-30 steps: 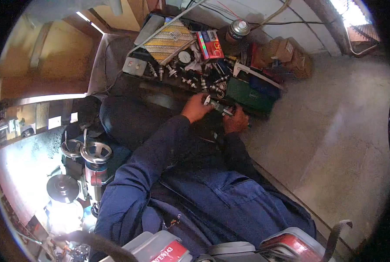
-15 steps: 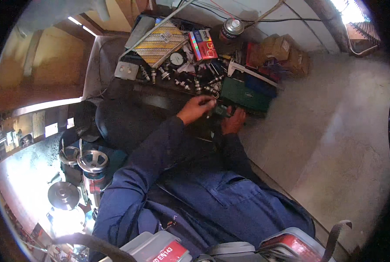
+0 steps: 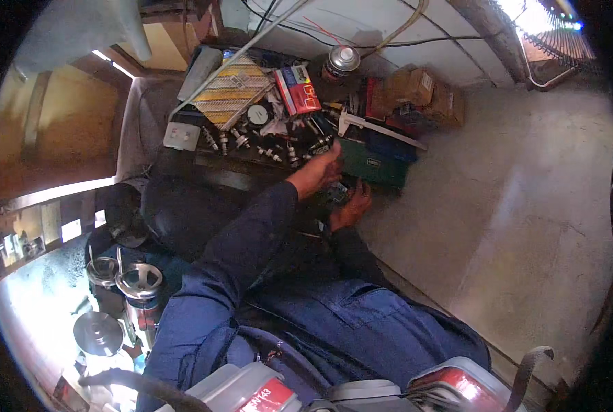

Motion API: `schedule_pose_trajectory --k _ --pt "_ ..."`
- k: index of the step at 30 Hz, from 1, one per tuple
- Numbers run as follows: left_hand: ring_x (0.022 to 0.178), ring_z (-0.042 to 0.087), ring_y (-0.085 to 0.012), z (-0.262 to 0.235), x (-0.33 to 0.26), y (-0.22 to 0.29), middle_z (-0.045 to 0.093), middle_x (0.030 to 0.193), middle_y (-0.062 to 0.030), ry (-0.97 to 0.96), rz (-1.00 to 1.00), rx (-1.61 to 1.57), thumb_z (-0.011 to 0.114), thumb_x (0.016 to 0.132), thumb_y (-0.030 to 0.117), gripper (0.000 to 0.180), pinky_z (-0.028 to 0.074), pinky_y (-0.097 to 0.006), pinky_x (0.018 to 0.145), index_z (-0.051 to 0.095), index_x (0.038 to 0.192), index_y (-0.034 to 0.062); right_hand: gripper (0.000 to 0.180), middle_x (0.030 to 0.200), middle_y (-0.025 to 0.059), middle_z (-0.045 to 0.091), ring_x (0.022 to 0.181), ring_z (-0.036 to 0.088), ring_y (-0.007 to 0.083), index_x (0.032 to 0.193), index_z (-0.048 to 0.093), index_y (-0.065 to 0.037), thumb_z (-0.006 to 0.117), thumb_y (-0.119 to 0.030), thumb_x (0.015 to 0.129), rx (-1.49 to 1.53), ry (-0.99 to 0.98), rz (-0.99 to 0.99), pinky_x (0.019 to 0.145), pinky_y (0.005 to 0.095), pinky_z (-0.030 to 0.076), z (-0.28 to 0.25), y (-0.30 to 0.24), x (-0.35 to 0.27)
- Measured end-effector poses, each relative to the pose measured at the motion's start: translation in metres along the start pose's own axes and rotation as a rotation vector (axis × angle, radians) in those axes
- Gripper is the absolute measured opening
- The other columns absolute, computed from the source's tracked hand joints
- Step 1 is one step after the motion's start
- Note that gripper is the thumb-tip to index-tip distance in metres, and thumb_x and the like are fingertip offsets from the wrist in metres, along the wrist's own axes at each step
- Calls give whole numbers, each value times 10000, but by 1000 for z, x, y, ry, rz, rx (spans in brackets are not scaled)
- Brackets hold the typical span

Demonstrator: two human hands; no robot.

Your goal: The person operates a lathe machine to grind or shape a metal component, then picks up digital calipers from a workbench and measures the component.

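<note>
My left hand (image 3: pixel 316 172) reaches over the near edge of a cluttered bench, beside a green case (image 3: pixel 378 165). Its fingers are smeared, and whatever they may hold does not show. Just nearer, my right hand (image 3: pixel 351 206) curls around a small dark greenish object (image 3: pixel 336 193), too dim to name. Small metal shaft-like parts (image 3: pixel 268 152) lie in a row left of my left hand. Behind the green case rests a caliper (image 3: pixel 382 130), and a round white dial gauge (image 3: pixel 257 115) sits among the parts.
Further back are a yellow striped packet (image 3: pixel 234 93), a red box (image 3: pixel 297 89), a spray can (image 3: pixel 341 63) and cardboard boxes (image 3: pixel 416 89). A pale plastic box (image 3: pixel 181 136) sits at the bench's left. Metal handwheels (image 3: pixel 139 281) stand at lower left; respirator filters (image 3: pixel 265 395) border the lower edge.
My left hand has moved away from beside my right hand, forward to the edge of the green case. My right hand keeps the dark object. The whole view has shifted slightly.
</note>
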State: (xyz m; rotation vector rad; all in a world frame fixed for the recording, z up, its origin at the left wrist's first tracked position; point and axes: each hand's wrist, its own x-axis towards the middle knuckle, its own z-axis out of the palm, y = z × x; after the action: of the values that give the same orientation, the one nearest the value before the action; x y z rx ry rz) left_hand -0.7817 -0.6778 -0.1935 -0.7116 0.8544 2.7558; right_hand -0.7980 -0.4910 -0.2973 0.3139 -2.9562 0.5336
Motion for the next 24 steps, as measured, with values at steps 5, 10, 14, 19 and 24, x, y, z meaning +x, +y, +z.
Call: schedule_pose_trajectory --k 5,10,14,19,24 --pt "1157 542 -278 -28 31 -24 603 1229 -176 203 146 287 482 938 579 646 390 -387 968 622 1193 2 679 1403 208 372 1251 395 387 1383 414 -43 618 -89 737 207 -55 -114 1030 459 373 -24 -11 -4" --pt "1106 559 -287 -13 26 -19 620 1193 -161 199 57 383 504 939 542 629 418 -396 916 616 1165 -35 712 1417 222 336 1258 379 404 1371 405 -23 645 -113 707 239 56 -119 1035 462 367 -14 -8 -5" --pt "1141 540 -206 -21 25 -17 604 1219 -61 236 60 188 518 954 490 519 444 -380 934 579 1247 66 730 1404 207 364 1262 384 383 1379 412 -39 703 -261 747 294 27 -106 1023 473 364 -36 -36 1" --pt "1123 551 -211 -16 24 -11 592 1236 -51 290 54 150 548 940 466 480 466 -399 909 591 1221 79 683 1332 197 461 1236 421 379 1344 462 -36 733 -288 770 -7 47 -96 1009 488 377 10 26 -3" --pt "1033 607 -257 -23 19 -1 579 1252 -128 228 7 78 551 938 456 515 501 -386 858 559 1258 53 704 1200 208 577 1029 571 379 1394 459 -91 693 -232 746 -77 -56 -51 928 482 421 -22 -9 -1"
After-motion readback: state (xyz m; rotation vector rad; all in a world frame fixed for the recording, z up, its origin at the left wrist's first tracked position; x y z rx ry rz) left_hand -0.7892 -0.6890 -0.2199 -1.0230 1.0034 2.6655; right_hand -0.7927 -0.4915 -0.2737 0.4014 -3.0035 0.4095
